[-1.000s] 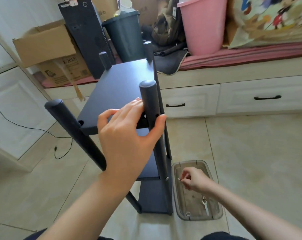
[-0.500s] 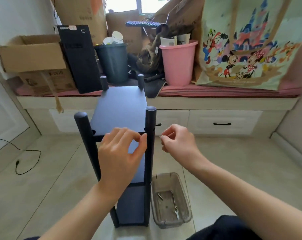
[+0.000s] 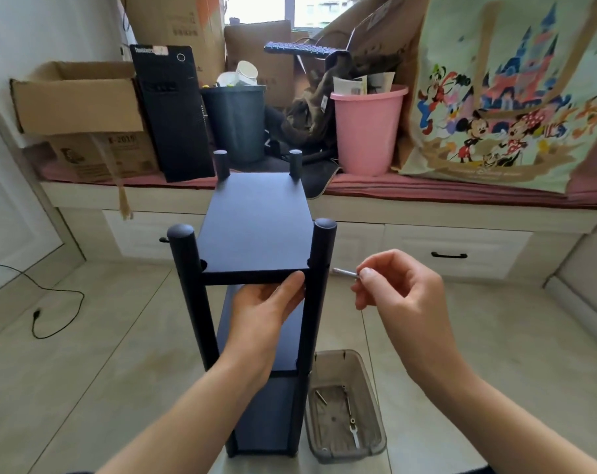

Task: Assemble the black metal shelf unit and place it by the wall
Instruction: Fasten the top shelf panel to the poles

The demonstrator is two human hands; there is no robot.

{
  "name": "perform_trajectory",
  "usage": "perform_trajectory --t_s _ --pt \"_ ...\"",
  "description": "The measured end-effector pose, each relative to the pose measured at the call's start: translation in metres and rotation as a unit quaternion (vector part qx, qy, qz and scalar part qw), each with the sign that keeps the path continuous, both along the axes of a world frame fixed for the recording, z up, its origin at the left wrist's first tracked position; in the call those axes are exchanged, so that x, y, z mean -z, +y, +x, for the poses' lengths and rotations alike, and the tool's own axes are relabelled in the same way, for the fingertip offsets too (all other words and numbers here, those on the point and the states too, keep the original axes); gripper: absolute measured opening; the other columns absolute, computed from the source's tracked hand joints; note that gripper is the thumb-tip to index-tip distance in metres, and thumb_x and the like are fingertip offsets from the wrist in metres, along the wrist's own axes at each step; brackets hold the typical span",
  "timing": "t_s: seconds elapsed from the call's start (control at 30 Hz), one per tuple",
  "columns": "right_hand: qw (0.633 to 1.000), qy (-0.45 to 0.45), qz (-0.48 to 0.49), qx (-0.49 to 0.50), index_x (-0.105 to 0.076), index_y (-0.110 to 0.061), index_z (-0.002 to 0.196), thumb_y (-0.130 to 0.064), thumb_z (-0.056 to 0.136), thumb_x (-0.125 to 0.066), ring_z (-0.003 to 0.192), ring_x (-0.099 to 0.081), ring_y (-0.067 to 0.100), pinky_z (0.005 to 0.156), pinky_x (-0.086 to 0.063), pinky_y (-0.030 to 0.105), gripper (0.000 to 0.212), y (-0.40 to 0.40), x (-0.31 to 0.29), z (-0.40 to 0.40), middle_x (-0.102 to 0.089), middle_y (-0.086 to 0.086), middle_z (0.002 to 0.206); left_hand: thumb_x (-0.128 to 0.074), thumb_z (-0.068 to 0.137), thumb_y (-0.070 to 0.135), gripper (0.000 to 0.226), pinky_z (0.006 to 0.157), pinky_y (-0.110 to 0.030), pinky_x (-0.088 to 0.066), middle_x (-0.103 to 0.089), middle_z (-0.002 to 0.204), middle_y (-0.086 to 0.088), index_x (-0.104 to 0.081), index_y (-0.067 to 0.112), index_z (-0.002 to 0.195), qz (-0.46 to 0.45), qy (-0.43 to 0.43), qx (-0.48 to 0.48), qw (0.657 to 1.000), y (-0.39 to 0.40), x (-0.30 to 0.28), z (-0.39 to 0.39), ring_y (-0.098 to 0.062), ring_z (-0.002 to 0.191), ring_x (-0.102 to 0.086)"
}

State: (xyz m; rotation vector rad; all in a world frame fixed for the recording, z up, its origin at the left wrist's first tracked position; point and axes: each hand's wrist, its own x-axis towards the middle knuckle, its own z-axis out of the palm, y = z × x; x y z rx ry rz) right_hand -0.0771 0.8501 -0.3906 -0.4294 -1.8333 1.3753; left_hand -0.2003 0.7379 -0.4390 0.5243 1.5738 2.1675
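The black metal shelf unit [image 3: 256, 220] stands upright on the tiled floor in front of me, with round posts at its corners and lower shelves beneath the top one. My left hand [image 3: 263, 313] holds the front edge of the top shelf from below, thumb against the edge beside the near right post [image 3: 319, 268]. My right hand [image 3: 393, 289] pinches a small silver screw [image 3: 345, 272], its tip pointing left at that post, a short gap away.
A clear plastic tray [image 3: 375, 439] with loose screws and a small wrench lies on the floor right of the shelf's foot. Behind stands a drawer bench [image 3: 427, 241] loaded with cardboard boxes, a dark bin, a pink bucket [image 3: 365, 131] and a cartoon bag. A black cable [image 3: 51, 302] lies at left.
My right hand came up from the tray with a screw and now holds it beside the near right post. My left hand slid from the post to the shelf's front edge.
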Motion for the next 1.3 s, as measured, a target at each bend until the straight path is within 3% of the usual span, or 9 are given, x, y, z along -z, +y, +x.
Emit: perform_trajectory --t_s 0.1,0.27,0.43,0.57,0.8,0.93,1.1,1.3 --pt "1.0 0.007 -0.007 -0.018 -0.067 -0.012 0.078 -0.001 0.091 -0.059 0.057 -0.063 0.014 0.061 -0.055 0.028 0.019 0.001 -0.001 -0.003 -0.069 0.005 0.067 -0.068 0.09 0.023 0.025 0.091 -0.027 -0.058 -0.078 0.103 -0.003 -0.073 0.012 0.111 -0.011 0.037 -0.025 0.999 0.006 -0.003 -0.005 -0.02 0.098 -0.075" --pt "1.0 0.0 0.02 -0.012 -0.069 -0.012 0.08 -0.002 0.092 -0.061 0.06 -0.067 0.016 0.064 -0.058 0.031 0.018 0.003 0.004 -0.006 -0.07 0.005 0.071 -0.071 0.072 0.04 0.052 0.09 -0.026 -0.058 -0.078 0.107 -0.001 -0.072 0.013 0.116 -0.016 0.054 -0.023 0.998 0.011 0.0 -0.011 -0.019 0.099 -0.075" --pt "1.0 0.018 0.02 0.001 -0.068 -0.01 0.08 0.0 0.091 -0.061 0.06 -0.067 0.017 0.063 -0.058 0.03 0.017 0.009 0.004 -0.006 -0.07 0.004 0.07 -0.074 0.066 0.047 0.053 0.089 -0.017 -0.055 -0.078 0.105 0.004 -0.074 0.02 0.111 -0.006 0.066 -0.011 0.998 0.01 0.002 -0.015 -0.014 0.098 -0.075" --pt "1.0 0.007 0.019 -0.005 -0.068 -0.008 0.082 -0.001 0.091 -0.061 0.061 -0.068 0.017 0.065 -0.058 0.031 0.013 0.008 0.006 -0.006 -0.071 0.004 0.071 -0.074 0.07 0.045 0.042 0.089 -0.02 -0.056 -0.078 0.105 0.003 -0.075 0.024 0.107 -0.003 0.064 0.011 0.998 0.008 0.004 -0.018 -0.015 0.101 -0.074" --pt "1.0 0.012 0.017 -0.015 -0.068 -0.008 0.084 -0.002 0.092 -0.062 0.064 -0.07 0.017 0.067 -0.059 0.027 0.012 0.005 0.005 -0.006 -0.072 0.004 0.072 -0.073 0.069 0.047 0.052 0.084 -0.022 -0.058 -0.076 0.111 0.003 -0.071 0.024 0.116 -0.007 0.06 0.033 0.998 0.003 0.001 -0.018 -0.017 0.105 -0.073" --pt "0.999 -0.008 0.034 -0.019 -0.068 -0.009 0.083 -0.003 0.092 -0.063 0.065 -0.07 0.017 0.067 -0.059 0.032 0.012 0.006 0.005 -0.006 -0.072 0.003 0.072 -0.073 0.067 0.049 0.041 0.081 -0.022 -0.058 -0.077 0.11 0.005 -0.076 0.034 0.105 -0.01 0.06 0.04 0.997 0.002 -0.005 -0.016 -0.016 0.104 -0.073" --pt "0.999 -0.012 0.037 -0.028 -0.068 -0.012 0.083 -0.001 0.091 -0.065 0.066 -0.071 0.016 0.068 -0.059 0.028 0.013 0.007 0.008 -0.007 -0.073 0.002 0.073 -0.074 0.065 0.049 0.053 0.086 -0.03 -0.052 -0.076 0.113 0.003 -0.072 0.026 0.113 -0.008 0.047 0.049 0.998 0.001 -0.007 -0.016 -0.017 0.106 -0.072" --pt "0.998 -0.018 0.045 -0.027 -0.068 -0.015 0.084 -0.004 0.091 -0.066 0.067 -0.072 0.015 0.07 -0.06 0.032 0.013 0.006 0.01 -0.012 -0.073 0.001 0.074 -0.074 0.064 0.05 0.059 0.08 -0.024 -0.057 -0.076 0.114 0.002 -0.069 0.025 0.117 -0.004 0.044 0.063 0.997 0.0 -0.006 -0.017 -0.017 0.107 -0.072"
